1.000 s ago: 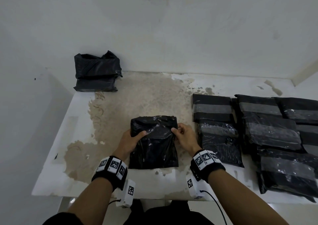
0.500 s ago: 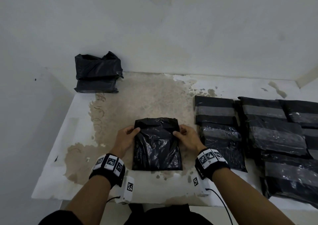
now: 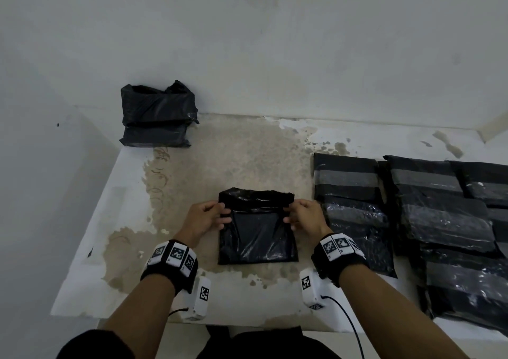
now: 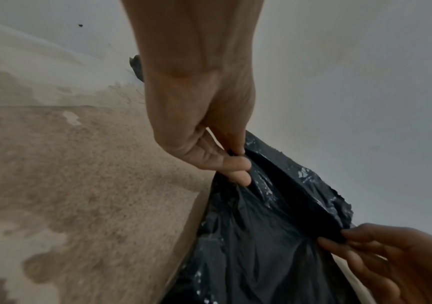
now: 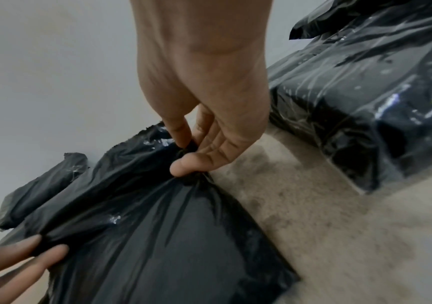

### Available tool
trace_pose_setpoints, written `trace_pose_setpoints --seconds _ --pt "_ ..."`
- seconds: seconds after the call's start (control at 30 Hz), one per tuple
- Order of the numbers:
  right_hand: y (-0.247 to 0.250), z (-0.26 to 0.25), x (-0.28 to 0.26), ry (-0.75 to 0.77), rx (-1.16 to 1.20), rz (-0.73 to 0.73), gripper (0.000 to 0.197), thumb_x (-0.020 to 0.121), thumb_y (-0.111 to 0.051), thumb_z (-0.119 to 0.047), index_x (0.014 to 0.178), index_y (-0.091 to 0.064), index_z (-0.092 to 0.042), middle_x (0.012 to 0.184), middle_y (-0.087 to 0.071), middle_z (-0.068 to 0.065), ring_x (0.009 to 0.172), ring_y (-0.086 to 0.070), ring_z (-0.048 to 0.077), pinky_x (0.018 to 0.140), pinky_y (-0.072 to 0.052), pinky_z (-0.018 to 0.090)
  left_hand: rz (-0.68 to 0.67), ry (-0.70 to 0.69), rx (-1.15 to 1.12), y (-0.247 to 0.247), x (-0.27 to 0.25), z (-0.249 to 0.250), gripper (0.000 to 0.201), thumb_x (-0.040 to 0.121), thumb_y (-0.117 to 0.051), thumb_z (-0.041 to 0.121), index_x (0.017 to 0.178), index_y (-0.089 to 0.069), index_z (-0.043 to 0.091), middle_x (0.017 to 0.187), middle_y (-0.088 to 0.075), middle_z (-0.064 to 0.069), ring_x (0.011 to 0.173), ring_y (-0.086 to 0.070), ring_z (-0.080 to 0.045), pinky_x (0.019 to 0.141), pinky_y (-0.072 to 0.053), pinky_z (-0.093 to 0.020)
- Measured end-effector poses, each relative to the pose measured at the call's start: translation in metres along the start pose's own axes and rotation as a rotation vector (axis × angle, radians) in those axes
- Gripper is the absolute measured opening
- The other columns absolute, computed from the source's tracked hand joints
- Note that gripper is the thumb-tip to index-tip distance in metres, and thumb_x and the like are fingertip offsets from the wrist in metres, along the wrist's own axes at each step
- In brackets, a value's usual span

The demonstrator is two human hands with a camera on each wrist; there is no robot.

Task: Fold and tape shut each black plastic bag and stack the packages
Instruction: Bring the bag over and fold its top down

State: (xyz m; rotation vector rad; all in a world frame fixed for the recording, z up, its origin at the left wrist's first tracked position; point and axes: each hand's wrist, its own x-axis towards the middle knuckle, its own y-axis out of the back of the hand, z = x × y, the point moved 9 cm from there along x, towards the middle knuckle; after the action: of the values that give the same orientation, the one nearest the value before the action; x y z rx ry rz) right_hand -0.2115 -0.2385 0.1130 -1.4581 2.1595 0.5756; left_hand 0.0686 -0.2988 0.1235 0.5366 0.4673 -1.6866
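Left hand (image 3: 204, 219) and right hand (image 3: 305, 215) pinch the black bag (image 3: 257, 229) at its far corners. The film looks thin, limp and slick, so edge pinches suit it.

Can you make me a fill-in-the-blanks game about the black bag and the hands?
1. Both hands pinch the crinkly black plastic bag near its ____ edge.
2. The taped black packages lie on the person's ____ side.
3. The left hand and right hand hold ____ bag.

Missing words: far (top); right; the same (one)

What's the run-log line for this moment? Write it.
step: folding flap | left hand: pinches black plastic bag | right hand: pinches bag | tape: none yet
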Motion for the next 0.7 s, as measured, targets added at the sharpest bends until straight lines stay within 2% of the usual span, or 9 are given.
trace_pose_setpoints --seconds 0.1,0.17,0.27,0.33,0.4,0.47,0.53,0.6,0.7 --pt "0.007 0.005 -0.003 -0.056 0.063 0.034 0.034 0.105 -0.041 -0.024 0.092 -0.066 -0.004 0.094 -0.072 0.015 0.062 -0.065 0.023 0.047 -0.045 0.028 -0.017 0.039 -0.05 0.0 -0.002 -0.005 0.024 0.107 -0.047 0.018 0.11 -0.065 0.003 0.111 -0.073 -0.012 0.088 -0.075 -0.021 0.063 -0.06 -0.027" --pt "0.011 0.009 -0.001 -0.067 0.045 0.053 0.052 0.106 -0.035 -0.036 0.083 -0.071 -0.006 0.09 -0.074 0.012 0.071 -0.068 0.027 0.057 -0.053 0.034 0.003 0.083 -0.064 0.002 -0.004 -0.009 0.044 0.108 -0.034 0.023 0.099 -0.071 0.002 0.107 -0.072 -0.012 0.092 -0.071 -0.024 0.068 -0.06 -0.031" --pt "0.016 0.006 0.003 0.022 -0.164 0.088 0.048 0.097 -0.057 -0.044 0.064 -0.076 -0.016 0.076 -0.075 0.003 0.08 -0.069 0.027 0.077 -0.058 0.042 0.002 0.087 0.017 0.002 -0.006 -0.011 0.059 0.109 -0.031 0.034 0.095 -0.074 -0.003 0.099 -0.073 -0.012 0.089 -0.069 -0.025 0.064 -0.058 -0.028" --pt "0.008 0.004 0.002 0.062 -0.224 0.045 0.028 0.091 -0.072 -0.027 0.065 -0.073 -0.017 0.072 -0.07 0.0 0.078 -0.066 0.022 0.07 -0.059 0.033 -0.01 0.064 0.093 0.001 -0.006 -0.011 0.043 0.107 -0.045 0.03 0.097 -0.071 -0.002 0.099 -0.07 -0.013 0.084 -0.068 -0.023 0.059 -0.059 -0.025" --pt "-0.006 0.0 -0.005 0.08 -0.21 -0.032 0.021 0.094 -0.067 -0.003 0.078 -0.065 -0.018 0.082 -0.066 0.002 0.076 -0.062 0.017 0.054 -0.056 0.023 -0.016 0.024 0.163 -0.002 -0.004 -0.012 0.019 0.102 -0.058 0.021 0.098 -0.064 0.004 0.101 -0.065 -0.014 0.081 -0.065 -0.021 0.057 -0.059 -0.023" --pt "-0.012 -0.003 -0.011 0.13 -0.262 -0.07 0.026 0.095 -0.059 0.005 0.09 -0.064 -0.02 0.091 -0.065 0.003 0.075 -0.061 0.014 0.049 -0.051 0.018 -0.004 -0.024 0.252 -0.005 -0.001 -0.011 0.004 0.099 -0.062 0.011 0.099 -0.058 0.008 0.102 -0.061 -0.014 0.079 -0.063 -0.019 0.052 -0.055 -0.02" --pt "-0.013 -0.007 -0.016 0.218 -0.327 -0.09 0.03 0.095 -0.055 0.01 0.098 -0.067 -0.017 0.099 -0.066 0.001 0.082 -0.06 0.011 0.059 -0.049 0.011 0.005 -0.087 0.291 -0.007 0.002 -0.011 0.011 0.098 -0.056 -0.003 0.101 -0.057 0.008 0.104 -0.06 -0.015 0.077 -0.062 -0.019 0.049 -0.05 -0.015" --pt "-0.013 -0.006 -0.021 0.285 -0.399 -0.093 0.03 0.093 -0.053 0.014 0.105 -0.068 -0.009 0.105 -0.064 -0.003 0.093 -0.06 0.008 0.078 -0.049 0.008 -0.011 -0.155 0.302 -0.008 0.003 -0.01 0.019 0.098 -0.05 -0.01 0.105 -0.059 0.005 0.109 -0.06 -0.014 0.088 -0.062 -0.022 0.056 -0.051 -0.013" --pt "-0.011 0.002 -0.028 0.341 -0.524 -0.054 0.033 0.093 -0.053 0.012 0.11 -0.069 -0.011 0.112 -0.063 -0.003 0.109 -0.059 0.013 0.103 -0.045 0.018 -0.076 -0.283 0.474 -0.01 -0.002 -0.011 0.029 0.099 -0.049 -0.006 0.114 -0.063 0.014 0.111 -0.064 -0.002 0.095 -0.063 -0.009 0.074 -0.052 -0.015"
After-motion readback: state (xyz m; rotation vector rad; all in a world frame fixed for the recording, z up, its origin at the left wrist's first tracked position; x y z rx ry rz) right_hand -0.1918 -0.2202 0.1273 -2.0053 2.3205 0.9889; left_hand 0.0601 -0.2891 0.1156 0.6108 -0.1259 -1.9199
